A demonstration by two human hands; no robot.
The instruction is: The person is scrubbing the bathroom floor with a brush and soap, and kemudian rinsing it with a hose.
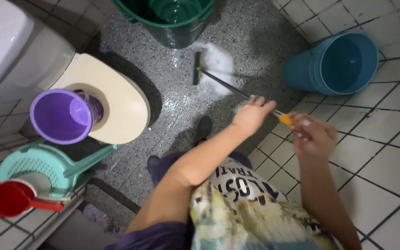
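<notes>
Brush [197,68] sits on the wet speckled floor [172,115] ahead of our hands, its head at the edge of a white foam patch [218,62]. We hold its long handle [237,90] with both hands: our left hand [252,115] is wrapped around the shaft, and our right hand [312,136] is closed on the yellow end [285,120] just behind it.

To scrub well, we judge short strokes best, with the left hand pressing down and the right steering, so the bristles stay flat and the foam spreads rather than splashes toward the green bucket [172,18] beyond the brush. The blue bucket [339,65] lies on its side up and to the right of our hands, near enough to catch a wide swing.

We cannot make out the bristles, since the head is small and seen from above. Our fingers are motion-blurred, so the grip's tightness is unclear. Our arms and shirt hide the floor beneath us, and the green bucket is cut off by the top edge.
</notes>
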